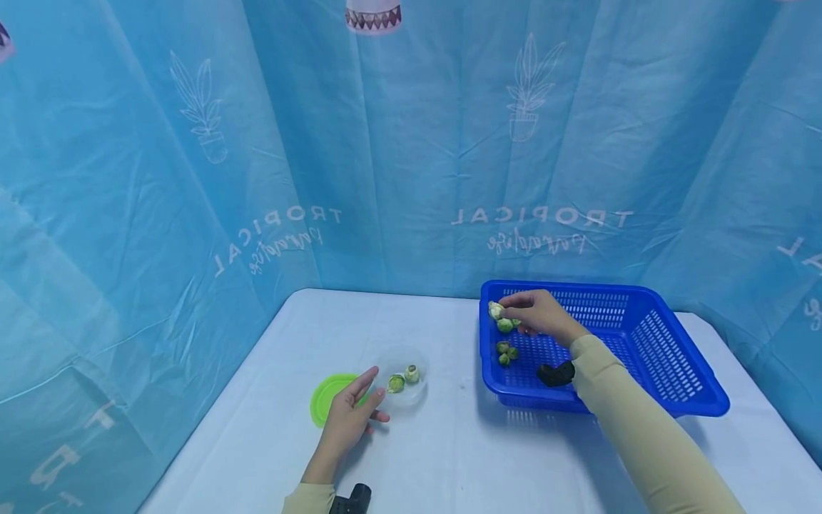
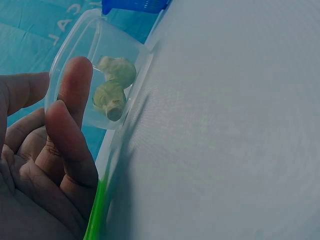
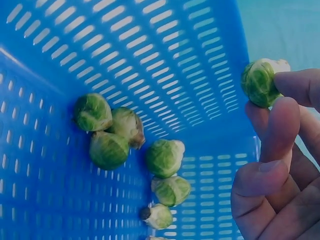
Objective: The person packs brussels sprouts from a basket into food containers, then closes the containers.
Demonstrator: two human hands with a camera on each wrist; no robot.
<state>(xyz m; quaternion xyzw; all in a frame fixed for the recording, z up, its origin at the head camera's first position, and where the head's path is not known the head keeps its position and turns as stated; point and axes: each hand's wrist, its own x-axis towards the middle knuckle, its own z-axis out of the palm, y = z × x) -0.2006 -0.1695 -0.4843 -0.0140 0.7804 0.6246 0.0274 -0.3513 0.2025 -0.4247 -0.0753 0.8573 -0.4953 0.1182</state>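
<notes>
My right hand [image 1: 542, 314] pinches a Brussels sprout [image 3: 261, 82] between thumb and fingers, raised over the left side of the blue basket [image 1: 696, 371]. Several more sprouts [image 3: 109, 150] lie on the basket floor below that hand. On the left, my left hand [image 1: 347, 421] is beside a clear plastic container [image 2: 122, 42], its fingers loosely extended and holding nothing. Whether a fingertip touches the container rim I cannot tell. Two sprouts [image 1: 396, 383] sit inside the container. A green lid [image 1: 325, 392] lies on the table, partly hidden behind the left hand.
The white tablecloth [image 1: 437, 442] covers the table under everything. Blue printed curtains [image 1: 411, 178] hang behind and along both sides. The basket has tall slotted walls and stands at the table's right, near the back edge.
</notes>
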